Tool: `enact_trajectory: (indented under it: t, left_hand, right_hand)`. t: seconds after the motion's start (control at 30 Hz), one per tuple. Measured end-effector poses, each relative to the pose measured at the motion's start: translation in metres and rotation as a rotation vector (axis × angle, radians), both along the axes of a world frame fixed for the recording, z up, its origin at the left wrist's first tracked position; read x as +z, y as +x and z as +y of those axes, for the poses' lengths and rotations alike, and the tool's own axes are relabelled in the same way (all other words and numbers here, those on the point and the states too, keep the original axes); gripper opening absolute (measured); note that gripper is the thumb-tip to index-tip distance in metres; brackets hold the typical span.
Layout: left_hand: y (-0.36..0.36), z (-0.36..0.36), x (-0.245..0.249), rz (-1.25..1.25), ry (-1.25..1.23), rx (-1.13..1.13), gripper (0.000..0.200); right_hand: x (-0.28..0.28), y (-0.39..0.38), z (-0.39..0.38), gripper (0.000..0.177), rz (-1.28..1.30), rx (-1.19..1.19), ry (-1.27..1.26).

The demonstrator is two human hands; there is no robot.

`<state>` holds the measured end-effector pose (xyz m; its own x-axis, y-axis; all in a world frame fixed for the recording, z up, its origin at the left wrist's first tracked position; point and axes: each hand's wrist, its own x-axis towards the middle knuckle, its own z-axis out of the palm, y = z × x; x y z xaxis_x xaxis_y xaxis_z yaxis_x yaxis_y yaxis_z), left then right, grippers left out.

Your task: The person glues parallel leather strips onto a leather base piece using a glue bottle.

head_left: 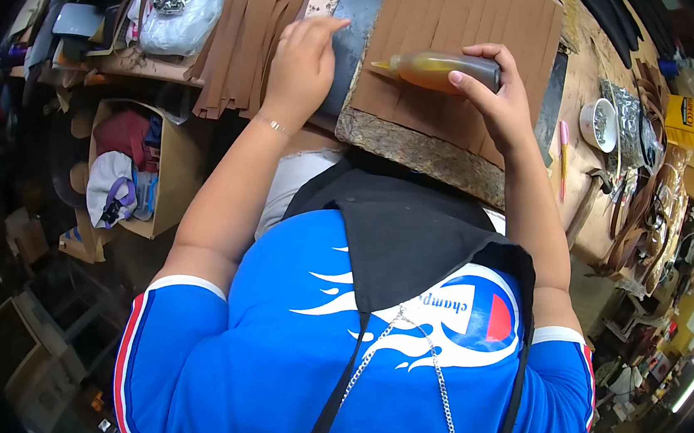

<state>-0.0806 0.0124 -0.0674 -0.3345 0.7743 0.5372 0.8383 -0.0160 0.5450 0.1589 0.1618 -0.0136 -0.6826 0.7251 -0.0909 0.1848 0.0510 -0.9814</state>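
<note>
My right hand is wrapped round a squeeze bottle of amber liquid, probably glue. The bottle lies on its side in my grip, its yellow nozzle pointing left over a row of brown strips. These strips, which look like leather, lie side by side on a thick, rough-edged block. To the left of the block, my left hand is over a dark flat slab. Its index finger stretches towards the block and no object shows in it; the thumb is partly hidden.
More brown strips hang over the table edge at left, beside a clear plastic bag. A cardboard box with cloth stands below. At right are a pen, a white bowl, a hammer and a yellow box.
</note>
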Motion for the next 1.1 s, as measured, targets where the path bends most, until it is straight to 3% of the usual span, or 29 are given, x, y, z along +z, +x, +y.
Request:
enact_trajectory:
  t: [0.07, 0.33, 1.1]
  left_hand:
    - [-0.003, 0.019, -0.015, 0.026, 0.068, 0.044, 0.029]
    - [-0.005, 0.026, -0.030, -0.158, -0.042, 0.006, 0.037]
    - [-0.002, 0.025, -0.026, -0.112, -0.106, 0.026, 0.037]
  right_hand:
    - [0.000, -0.003, 0.001, 0.046, -0.007, -0.004, -0.028]
    - [-0.006, -0.010, 0.003, 0.046, 0.005, 0.010, -0.132]
    - [-0.004, -0.002, -0.018, 0.046, -0.077, 0.134, -0.125]
